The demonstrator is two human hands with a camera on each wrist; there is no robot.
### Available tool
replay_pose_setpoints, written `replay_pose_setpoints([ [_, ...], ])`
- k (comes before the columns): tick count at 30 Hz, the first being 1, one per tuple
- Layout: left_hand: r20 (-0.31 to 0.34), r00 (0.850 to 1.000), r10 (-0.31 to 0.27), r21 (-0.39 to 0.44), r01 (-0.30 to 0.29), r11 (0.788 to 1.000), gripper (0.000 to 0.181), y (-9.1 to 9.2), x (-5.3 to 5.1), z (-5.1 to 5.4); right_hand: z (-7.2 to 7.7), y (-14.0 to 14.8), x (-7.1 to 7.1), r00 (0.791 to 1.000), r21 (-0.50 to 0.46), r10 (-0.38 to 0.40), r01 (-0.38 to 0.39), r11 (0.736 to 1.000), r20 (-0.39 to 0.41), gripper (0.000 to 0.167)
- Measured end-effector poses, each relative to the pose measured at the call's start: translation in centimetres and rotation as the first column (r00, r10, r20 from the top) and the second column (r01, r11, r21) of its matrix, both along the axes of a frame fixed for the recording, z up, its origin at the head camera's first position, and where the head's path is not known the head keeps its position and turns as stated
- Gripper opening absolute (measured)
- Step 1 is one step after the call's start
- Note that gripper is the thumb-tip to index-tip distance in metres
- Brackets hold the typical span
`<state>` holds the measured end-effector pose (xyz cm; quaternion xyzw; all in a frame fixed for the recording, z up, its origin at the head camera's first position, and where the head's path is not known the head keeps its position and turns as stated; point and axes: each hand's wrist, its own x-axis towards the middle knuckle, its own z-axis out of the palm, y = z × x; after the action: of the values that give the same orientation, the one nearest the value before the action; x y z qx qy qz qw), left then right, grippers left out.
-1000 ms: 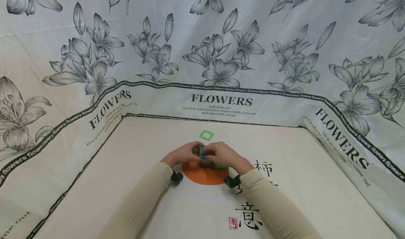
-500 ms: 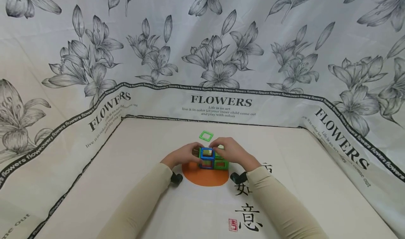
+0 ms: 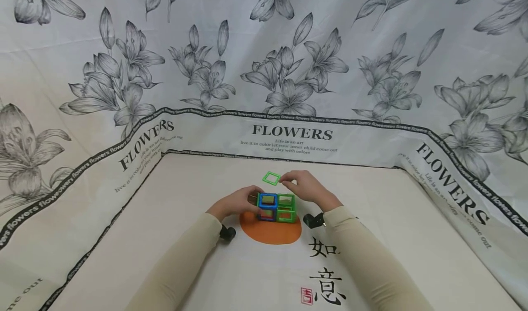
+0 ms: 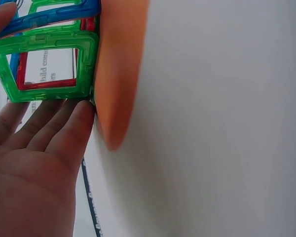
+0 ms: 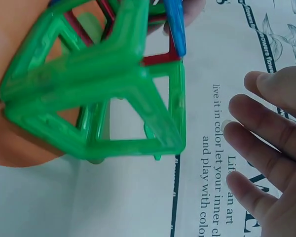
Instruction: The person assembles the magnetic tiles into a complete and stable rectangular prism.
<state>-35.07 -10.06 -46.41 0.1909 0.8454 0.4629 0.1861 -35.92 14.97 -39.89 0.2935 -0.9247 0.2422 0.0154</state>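
A block-shaped structure of magnetic tiles (image 3: 268, 206), blue on its left and green on its right with some red tiles, stands over an orange circle. My left hand (image 3: 234, 202) holds its left side. In the left wrist view, the fingers (image 4: 71, 129) lie behind a green tile (image 4: 49, 40) and the thumb is by a blue one. Behind the structure lies a loose green square tile (image 3: 269, 182). My right hand (image 3: 307, 187) is just right of that tile, apart from the structure. Its fingers (image 5: 256, 148) are spread and hold nothing in the right wrist view.
The orange circle (image 3: 270, 235) is printed on the pale cloth-covered table (image 3: 198, 256). Black brush characters (image 3: 326, 286) run down to its right. A flower-print curtain (image 3: 288, 132) encloses the back and sides.
My right hand has left the top of the structure and moved back toward the loose green tile. The blue and green tiles now show plainly. My left hand stays at the left side.
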Motion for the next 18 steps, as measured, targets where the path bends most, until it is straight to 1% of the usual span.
replay_pose_setpoints([
  [6,0.002,1.0,0.018,-0.021,-0.018,1.0,0.063,-0.8,0.1,0.0,-0.3,-0.2,-1.2,1.0,0.013,-0.015,0.015,1.0,0.006,0.024],
  [11,0.004,1.0,0.028,-0.018,-0.028,0.999,0.063,-1.4,0.2,0.0,-0.8,-0.6,-2.0,0.999,0.03,-0.041,0.04,0.999,0.021,0.026],
  [18,0.02,0.999,0.035,0.0,-0.035,0.999,0.065,-1.9,0.2,0.0,-2.1,-1.0,-3.6,0.995,0.037,-0.081,0.079,0.996,0.058,0.029],
])
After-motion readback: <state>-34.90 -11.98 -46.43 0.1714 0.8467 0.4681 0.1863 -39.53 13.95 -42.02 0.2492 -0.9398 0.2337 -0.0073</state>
